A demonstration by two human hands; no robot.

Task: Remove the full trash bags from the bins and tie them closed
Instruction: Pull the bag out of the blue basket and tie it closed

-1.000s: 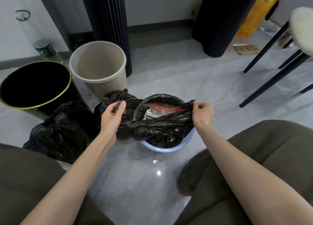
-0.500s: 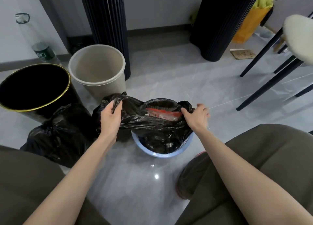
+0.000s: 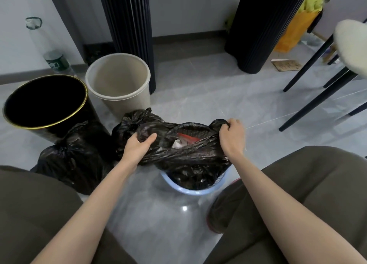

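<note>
Taking the blue bin as the centre of the dial, the full black trash bag sits inside it, its mouth pulled up above the rim and partly gathered, with red and white rubbish showing through the gap. The left hand grips the bag's edge at 9 o'clock, thumb laid over the plastic and fingers curled under it. The right hand clutches a bunched corner of the edge at 2 o'clock, fingers closed round it. The near lip of the plastic is stretched taut between the two hands. A knotted black bag lies at 10 o'clock, touching the left hand's side of the work, and a second tied bag rests at 9 o'clock, farther out. Behind them stand a black bin with a gold rim and a beige bin, both unlined, just beside each other. The person's knees close in at 4 and 8 o'clock, and a shoe sits near the bin's rim at 5. Bare grey floor opens from 12 to 2 o'clock, bounded by two dark fluted columns and black chair legs at 2 to 3.
</note>
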